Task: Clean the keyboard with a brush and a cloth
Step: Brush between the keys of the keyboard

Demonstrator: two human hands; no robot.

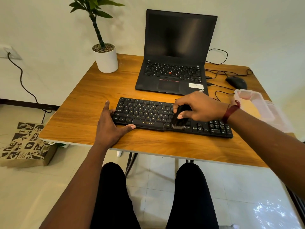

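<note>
I am looking down at the long black plastic keyboard (173, 118), which is lying flat near the front edge of the wooden table (92, 96), its long axis running left to right and tilting slightly toward me at the right end. My right hand (196, 107) is clamping its fingers around a small black brush (179, 120), bristles pointing down and touching the bottom key row just right of the spacebar. My left hand (110, 124) is spread open, not gripping, bracing the keyboard's left end with the thumb along its front edge. I judge the unswept keys are lying mostly to the brush's left, so the next stroke should be travelling along that long axis. No cloth is showing.
</note>
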